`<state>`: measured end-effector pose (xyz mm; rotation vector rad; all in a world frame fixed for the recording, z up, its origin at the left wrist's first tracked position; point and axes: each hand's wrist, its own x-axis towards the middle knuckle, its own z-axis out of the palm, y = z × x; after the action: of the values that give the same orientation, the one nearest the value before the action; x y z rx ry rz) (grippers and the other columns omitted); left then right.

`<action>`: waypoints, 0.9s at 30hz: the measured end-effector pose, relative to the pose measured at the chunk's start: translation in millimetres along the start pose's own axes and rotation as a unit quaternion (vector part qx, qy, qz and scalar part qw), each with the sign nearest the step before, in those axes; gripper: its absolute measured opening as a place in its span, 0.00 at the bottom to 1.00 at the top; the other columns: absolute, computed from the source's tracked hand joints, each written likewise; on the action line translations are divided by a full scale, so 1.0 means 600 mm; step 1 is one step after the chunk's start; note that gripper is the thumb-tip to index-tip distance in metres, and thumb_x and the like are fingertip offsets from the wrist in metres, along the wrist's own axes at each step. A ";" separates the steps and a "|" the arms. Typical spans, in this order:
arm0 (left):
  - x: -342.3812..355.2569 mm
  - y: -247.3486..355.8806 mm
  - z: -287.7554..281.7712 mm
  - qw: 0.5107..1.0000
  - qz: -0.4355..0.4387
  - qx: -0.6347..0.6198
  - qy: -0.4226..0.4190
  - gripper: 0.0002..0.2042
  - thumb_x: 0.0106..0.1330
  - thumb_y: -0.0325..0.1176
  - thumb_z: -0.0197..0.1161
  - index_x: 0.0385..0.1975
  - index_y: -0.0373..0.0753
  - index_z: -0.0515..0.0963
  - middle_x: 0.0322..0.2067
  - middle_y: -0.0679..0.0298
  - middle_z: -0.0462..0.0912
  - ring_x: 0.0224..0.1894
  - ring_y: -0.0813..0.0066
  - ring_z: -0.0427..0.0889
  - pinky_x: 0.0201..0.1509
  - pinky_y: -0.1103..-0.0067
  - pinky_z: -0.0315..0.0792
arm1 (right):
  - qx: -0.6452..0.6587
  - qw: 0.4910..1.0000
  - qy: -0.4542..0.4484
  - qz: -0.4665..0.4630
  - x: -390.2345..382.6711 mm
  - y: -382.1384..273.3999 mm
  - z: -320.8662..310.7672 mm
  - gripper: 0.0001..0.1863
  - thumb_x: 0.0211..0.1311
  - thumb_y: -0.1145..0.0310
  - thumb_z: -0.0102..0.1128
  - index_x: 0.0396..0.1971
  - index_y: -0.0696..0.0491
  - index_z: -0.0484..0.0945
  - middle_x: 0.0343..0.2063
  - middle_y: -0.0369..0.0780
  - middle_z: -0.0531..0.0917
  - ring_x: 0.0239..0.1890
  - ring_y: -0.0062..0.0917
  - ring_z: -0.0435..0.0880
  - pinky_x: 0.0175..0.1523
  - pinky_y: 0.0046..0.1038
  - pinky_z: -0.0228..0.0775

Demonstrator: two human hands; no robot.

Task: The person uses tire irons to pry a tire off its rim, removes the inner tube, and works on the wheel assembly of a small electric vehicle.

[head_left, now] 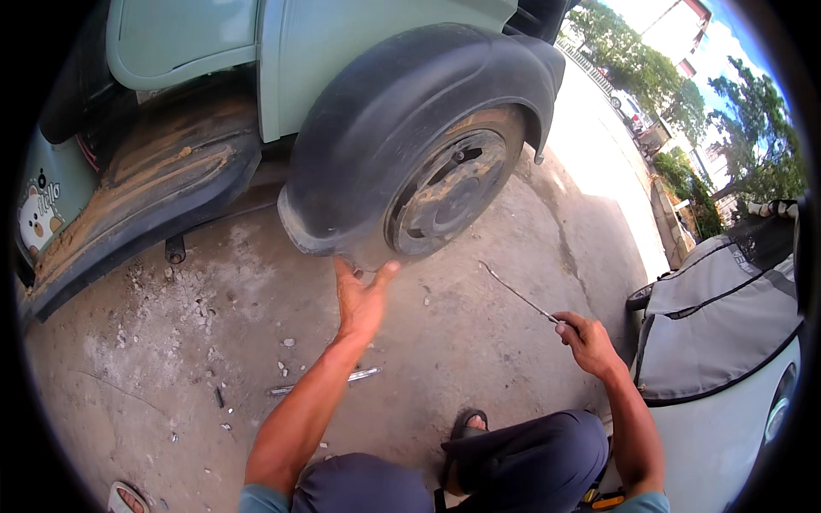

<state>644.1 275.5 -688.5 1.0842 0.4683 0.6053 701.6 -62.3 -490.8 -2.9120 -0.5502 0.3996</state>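
Note:
My right hand [588, 342] is closed around the near end of a thin metal rod [523, 297]. The rod slants up and left over the concrete, and its far tip is slightly bent. My left hand [363, 299] reaches up to the lower edge of a black plastic fender [385, 111], below the tire. Its thumb stands apart from the fingers, whose tips are partly hidden at that edge. Under the fender sits a wheel [449, 195] with a dusty, scuffed steel rim. The fender belongs to a pale green vehicle [325, 51].
A dirt-covered footboard [171, 188] runs along the vehicle's left. Beneath my left forearm a shiny metal bar [366, 374] lies on the concrete, among white crumbs and pebbles. A vehicle with a grey cover [710, 333] stands close on my right. A sandaled foot [128, 498] shows at lower left.

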 end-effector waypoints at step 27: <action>0.006 0.081 -0.038 0.990 0.120 0.067 -0.021 0.49 0.60 0.42 0.77 0.73 0.31 0.50 0.72 0.52 0.60 0.74 0.60 0.60 0.78 0.67 0.52 | -0.439 0.647 0.425 -0.456 0.137 -0.220 -0.255 0.11 0.57 0.60 0.69 0.23 0.49 0.78 0.17 0.31 0.73 0.20 0.18 0.74 0.24 0.24 0.69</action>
<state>621.4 309.5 -653.5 1.2907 0.3470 0.7688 775.0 75.5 -338.4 -2.3666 -2.1947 -1.6491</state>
